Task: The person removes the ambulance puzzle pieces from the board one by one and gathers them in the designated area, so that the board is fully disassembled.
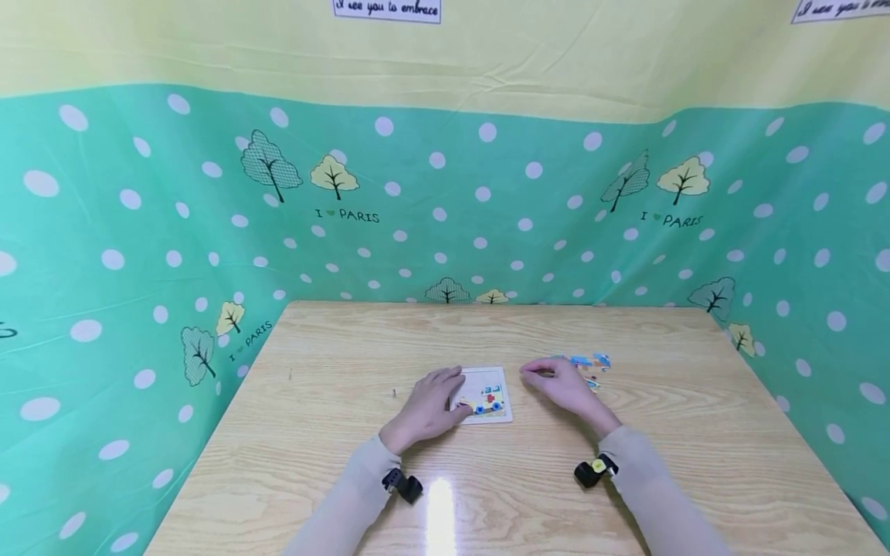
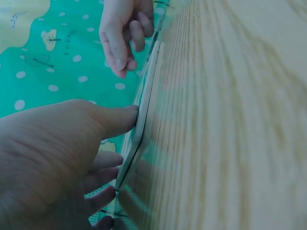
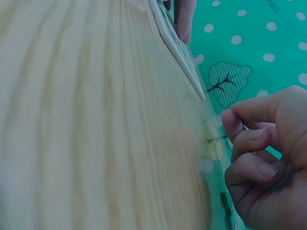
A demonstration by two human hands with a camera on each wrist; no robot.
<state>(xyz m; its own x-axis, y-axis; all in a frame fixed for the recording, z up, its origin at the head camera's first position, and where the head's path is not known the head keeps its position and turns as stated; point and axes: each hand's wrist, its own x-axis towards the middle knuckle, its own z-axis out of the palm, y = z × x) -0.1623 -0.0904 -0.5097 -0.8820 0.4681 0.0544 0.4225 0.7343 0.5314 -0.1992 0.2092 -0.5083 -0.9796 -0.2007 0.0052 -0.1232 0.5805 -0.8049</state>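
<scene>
A small white-framed puzzle board [image 1: 507,394] lies on the table, with a colourful vehicle picture [image 1: 490,400] filled in along its lower part. My left hand [image 1: 433,405] rests over the board's left side; in the left wrist view its thumb [image 2: 120,120] lies on the frame edge, with the other fingers spread beyond. Just right of the board is my right hand [image 1: 562,384], fingers curled and thumb brought to the forefinger [image 3: 259,106]. I cannot tell whether a small piece sits between those fingertips. Loose blue and multicoloured puzzle pieces [image 1: 601,361] lie behind the right hand, partly hidden by it.
A tiny piece [image 1: 394,393] lies on the wooden table [image 1: 334,463] left of the left hand. Green dotted cloth [image 1: 480,208] hangs along the table's back and sides. Dark straps with small devices [image 1: 589,472] are on both wrists.
</scene>
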